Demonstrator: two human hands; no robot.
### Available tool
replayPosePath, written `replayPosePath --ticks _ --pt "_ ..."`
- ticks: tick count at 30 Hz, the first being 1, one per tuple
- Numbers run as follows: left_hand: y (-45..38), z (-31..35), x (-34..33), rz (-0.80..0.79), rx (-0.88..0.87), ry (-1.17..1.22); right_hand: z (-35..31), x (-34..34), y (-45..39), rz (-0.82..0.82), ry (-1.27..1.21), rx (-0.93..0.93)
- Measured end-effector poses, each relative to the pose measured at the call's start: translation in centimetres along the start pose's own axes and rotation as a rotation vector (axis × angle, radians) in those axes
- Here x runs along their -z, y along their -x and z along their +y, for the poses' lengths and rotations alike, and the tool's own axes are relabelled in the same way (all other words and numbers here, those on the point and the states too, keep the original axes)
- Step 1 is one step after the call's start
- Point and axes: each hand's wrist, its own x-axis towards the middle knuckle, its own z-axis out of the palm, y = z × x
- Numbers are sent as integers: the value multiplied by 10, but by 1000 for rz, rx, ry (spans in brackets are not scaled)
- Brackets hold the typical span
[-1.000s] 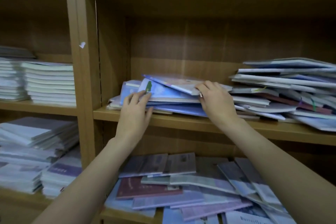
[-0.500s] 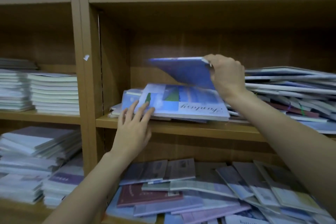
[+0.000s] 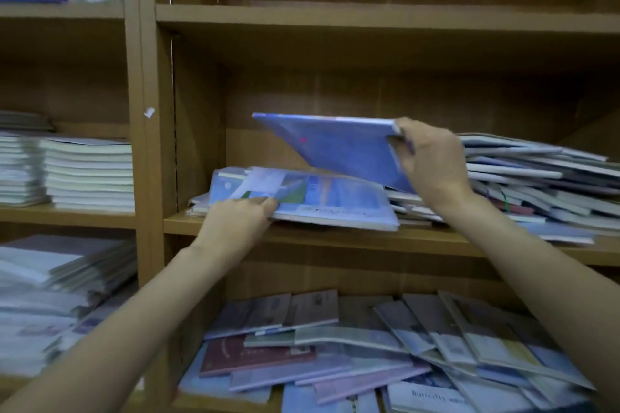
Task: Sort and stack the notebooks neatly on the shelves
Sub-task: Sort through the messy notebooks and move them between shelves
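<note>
My right hand point(image 3: 431, 161) grips a blue notebook point(image 3: 335, 144) by its right edge and holds it tilted above the middle shelf point(image 3: 335, 240). Beneath it a light blue notebook with a landscape cover point(image 3: 328, 201) tops a small loose pile at the shelf's left end. My left hand point(image 3: 238, 223) pinches that notebook's front left edge, thumb on top. A slumped pile of notebooks point(image 3: 536, 178) fills the right end of the same shelf, behind my right hand.
The lower shelf holds several scattered notebooks point(image 3: 369, 352) in purple, maroon and pale covers. The left bay has neat white stacks point(image 3: 87, 174) on its middle shelf and leaning stacks point(image 3: 60, 278) below. The upper shelf point(image 3: 369, 17) of the right bay looks bare.
My right hand has lifted the blue notebook off the left pile and keeps it raised and tilted. My left hand has shifted from resting on the pile to pinching the top notebook's front edge.
</note>
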Motion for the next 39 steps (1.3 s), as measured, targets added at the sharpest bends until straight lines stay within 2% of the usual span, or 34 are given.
replayPosePath --ticks 2,3,5,8,12,18,22,25,30,35,37,38,39 --pt "18 -4 33 -79 99 -20 1 15 -3 4 -7 -54" --pt "24 -8 53 -172 131 -37 -2 22 -5 -1 -5 -73" --pt "31 -19 85 -288 116 -76 -16 34 -5 -48 8 -86" --pt "46 -26 121 -329 23 -106 -44 49 -7 -89 -22 -9" --pt "82 -25 136 -372 -16 -68 -79 72 -5 -38 -116 55" --pt "124 -14 91 -404 54 -46 -99 93 43 -64 -142 169" --pt "132 -16 51 -472 170 -93 -102 102 65 -59 -177 133" --pt "136 -10 24 -529 296 -39 -101 94 80 -128 -126 117" --pt "146 0 -12 -467 469 102 -75 56 120 -224 -18 22" --pt "138 7 -32 -250 598 151 -51 3 153 -182 -77 156" --pt "136 23 -49 -274 587 140 -43 -23 181 -152 -91 198" --pt "137 33 -62 -312 581 160 -40 -38 200 -205 -84 213" --pt "138 44 -77 -374 568 180 -38 -53 218 -333 -64 221"
